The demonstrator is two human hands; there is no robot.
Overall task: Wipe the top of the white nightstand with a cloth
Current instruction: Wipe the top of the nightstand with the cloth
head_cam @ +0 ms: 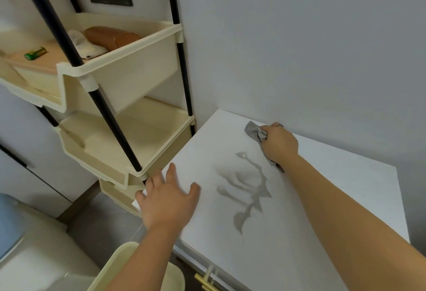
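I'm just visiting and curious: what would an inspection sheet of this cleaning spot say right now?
Surface: white nightstand top, with grey streaks across its middle.
Job's things: grey cloth, bunched up, on the top near the back wall.
Clutter: brown pouch and green cylinder in the shelf cart's upper tray.
Grips: right hand grips the cloth; left hand has its fingers spread at the top's left edge.
Cables: nothing seen.
Surroundings: cream shelf cart to the left, grey wall behind.
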